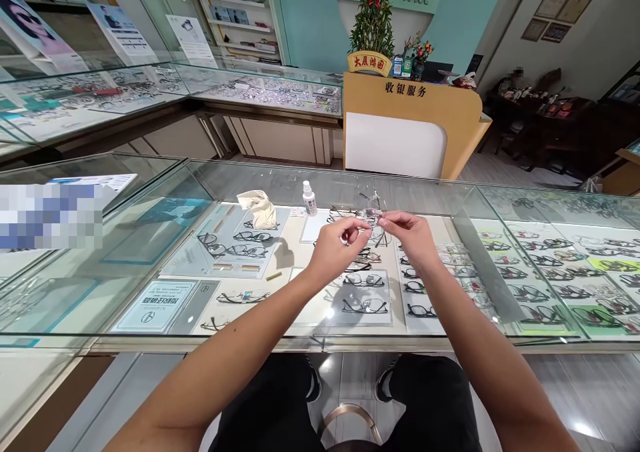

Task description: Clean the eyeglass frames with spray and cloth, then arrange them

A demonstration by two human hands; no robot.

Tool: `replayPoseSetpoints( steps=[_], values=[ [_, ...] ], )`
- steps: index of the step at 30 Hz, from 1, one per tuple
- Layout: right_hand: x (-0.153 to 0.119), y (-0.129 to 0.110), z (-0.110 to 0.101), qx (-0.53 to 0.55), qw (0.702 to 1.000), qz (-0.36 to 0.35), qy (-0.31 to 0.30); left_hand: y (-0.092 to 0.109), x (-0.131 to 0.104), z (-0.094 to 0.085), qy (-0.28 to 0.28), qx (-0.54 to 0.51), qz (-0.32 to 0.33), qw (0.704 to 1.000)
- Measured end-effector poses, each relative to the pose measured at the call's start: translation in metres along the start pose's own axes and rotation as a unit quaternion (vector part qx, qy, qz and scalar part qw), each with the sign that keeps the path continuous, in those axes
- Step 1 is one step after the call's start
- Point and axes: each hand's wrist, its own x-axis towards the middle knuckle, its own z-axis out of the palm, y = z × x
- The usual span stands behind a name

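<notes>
Two bare hands at a glass display counter [320, 344], seen from the wearer's head. A pair of thin-framed eyeglasses [371, 214] is held above the counter's top, in front of the body, with its slender temples directed up and away. The right hand [413, 232] is clamped on the eyeglasses, its thumb and index finger pinching them at the side. The left hand [336, 242] lies just beside them, fingers curled and the tips of thumb and index finger drawn close together; whether these grip part of the frame cannot be told. To the left of the hands, a small white bottle [309, 202] stands upright on the glass, and farther left lies a crumpled cream cloth [259, 209]. Beneath the glass, rows of display spectacles [367, 305] rest on pale panels. Beyond the counter stands a wooden service desk [395, 139], bearing a tall leafy plant [373, 22].
</notes>
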Motion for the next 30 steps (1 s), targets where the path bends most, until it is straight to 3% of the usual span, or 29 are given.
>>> replayPoseSetpoints(
  steps=[5, 10, 17, 24, 27, 30],
  values=[
    [-0.012, 0.002, 0.018, -0.067, 0.993, -0.096, 0.007, -0.005, 0.000, 0.006, -0.001, -0.063, -0.066, 0.996],
    [-0.021, 0.004, 0.024, -0.207, 0.955, -0.210, 0.032, -0.012, 0.004, 0.007, 0.002, -0.138, -0.133, 0.982],
    [-0.023, 0.005, 0.026, -0.263, 0.933, -0.247, 0.016, -0.013, 0.008, 0.006, 0.005, -0.170, -0.186, 0.968],
    [-0.026, 0.004, 0.029, -0.254, 0.937, -0.240, -0.022, -0.018, 0.008, 0.002, 0.036, -0.101, -0.119, 0.987],
    [-0.024, 0.002, 0.026, -0.245, 0.940, -0.238, -0.024, -0.019, 0.011, -0.006, 0.055, -0.004, -0.067, 0.996],
    [-0.014, 0.003, 0.015, -0.269, 0.937, -0.224, 0.012, -0.019, 0.018, -0.019, 0.087, 0.129, 0.021, 0.988]
  ],
)
